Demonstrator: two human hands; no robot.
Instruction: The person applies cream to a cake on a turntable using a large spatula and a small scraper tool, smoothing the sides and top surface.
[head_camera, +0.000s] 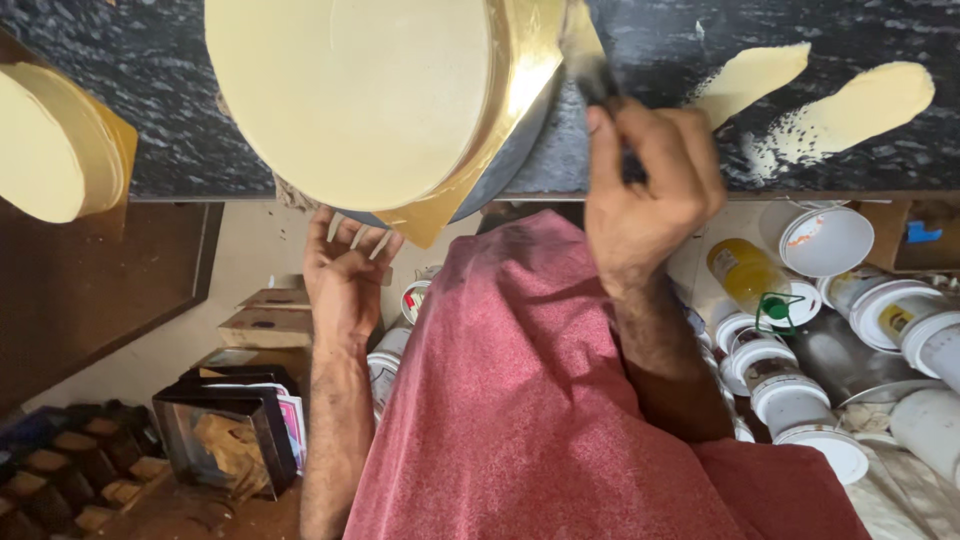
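Round cream cake (350, 95) with gold foil edge (520, 70) overhangs the dark surface (180, 130), above left hand (345, 275) fingers spread beneath it, beside right hand (650, 190) fingers pinching a brush (590, 55) against the foil.

The round cake (350, 95) has a smooth matt cream top and a glossy gold foil band (520, 70) on its side. The counter (180, 120) is polished black speckled stone. White plastic tubs (800, 400) look glossy; the maroon shirt (520, 400) is soft matt cloth.
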